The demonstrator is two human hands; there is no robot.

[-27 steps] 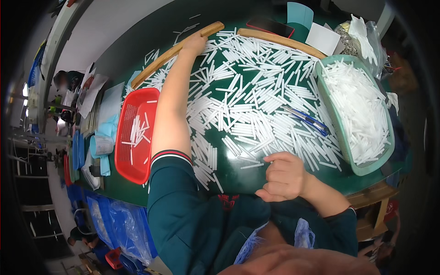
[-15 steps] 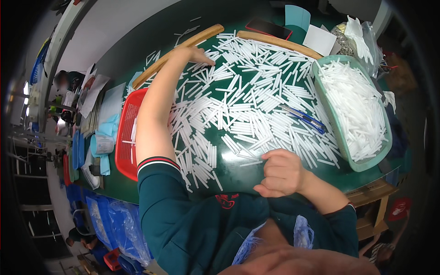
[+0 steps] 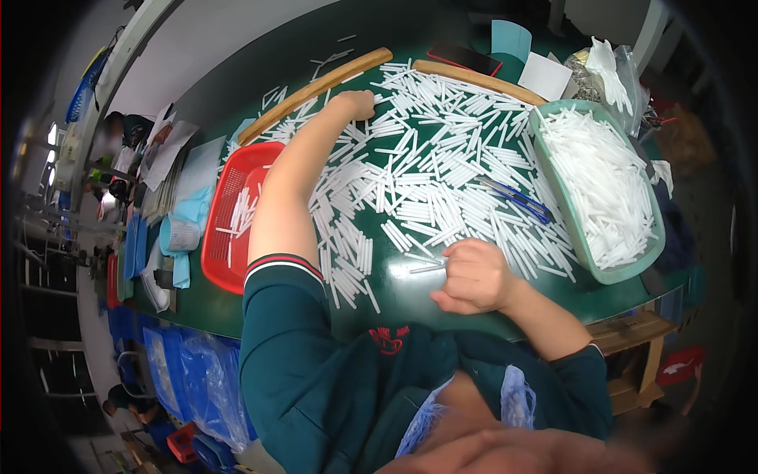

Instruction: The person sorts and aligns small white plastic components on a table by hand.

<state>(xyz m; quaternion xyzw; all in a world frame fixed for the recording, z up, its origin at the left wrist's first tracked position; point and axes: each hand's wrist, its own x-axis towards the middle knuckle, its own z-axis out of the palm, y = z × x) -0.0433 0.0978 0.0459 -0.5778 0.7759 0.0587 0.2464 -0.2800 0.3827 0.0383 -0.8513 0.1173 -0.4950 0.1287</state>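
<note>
White sticks (image 3: 430,212) lie scattered over the middle of a green table (image 3: 401,294). From left: a red basket (image 3: 227,186) holds a few more; the left hand (image 3: 355,104) reaches among the far sticks, fingers curled, its grip unclear; the right hand (image 3: 474,278) is loosely clenched near the front edge; a green basket (image 3: 565,217) brims with sticks.

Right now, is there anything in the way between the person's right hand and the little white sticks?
Nothing visible is in the way. The white sticks lie just ahead of the right hand on the green table. The blue cutter lies farther off, among the sticks.
</note>
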